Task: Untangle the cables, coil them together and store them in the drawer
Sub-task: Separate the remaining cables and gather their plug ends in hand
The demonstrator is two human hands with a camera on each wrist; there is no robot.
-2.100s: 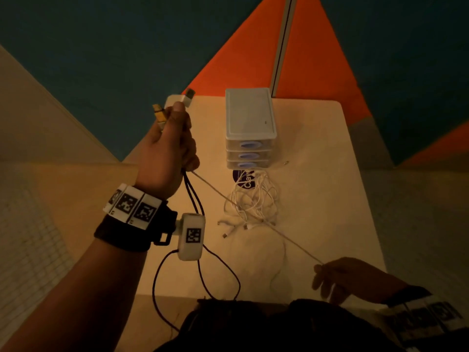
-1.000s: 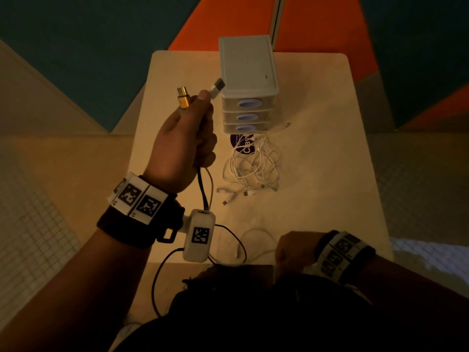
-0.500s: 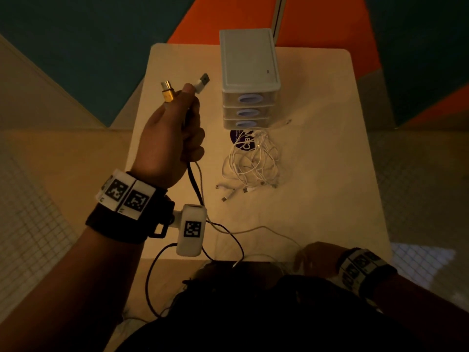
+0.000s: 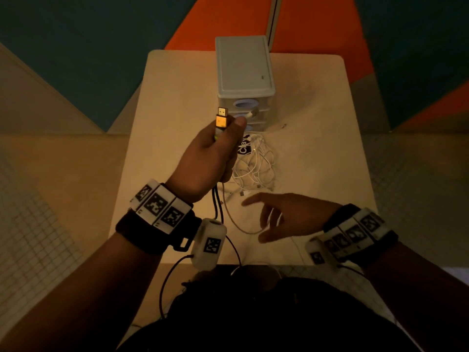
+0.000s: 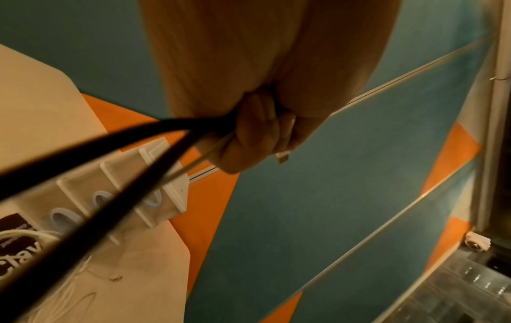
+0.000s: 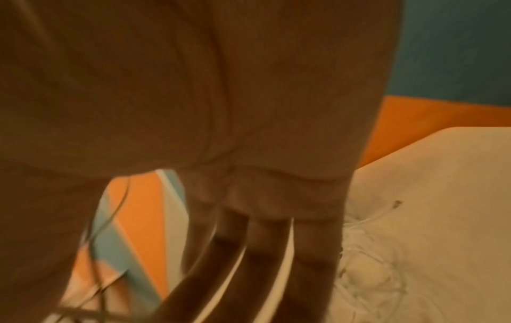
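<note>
Cables are split between the raised left hand (image 4: 210,158) and the table (image 4: 317,148). That hand is clenched round a bundle: a black cable (image 4: 217,204) and a thin white cable (image 4: 232,219) hang from the bottom of the fist, while an orange-bodied plug (image 4: 221,120) and a white USB plug (image 4: 253,113) stick out above the thumb. In the left wrist view the fingers (image 5: 257,135) curl tightly over the strands, which run back toward the camera.

Lower and to the right, the right hand (image 4: 286,217) hovers over the near part of the table, fingers spread and relaxed, grasping nothing; the white cable's loop passes just under its fingertips, and whether it touches them I cannot tell. The right wrist view is blurred.

Between the two hands and farther back lies a tangled heap of white cables (image 4: 256,166), partly over a dark sticker (image 4: 244,149). Behind it stands a small three-drawer plastic organiser (image 4: 243,64), its drawers closed.
</note>
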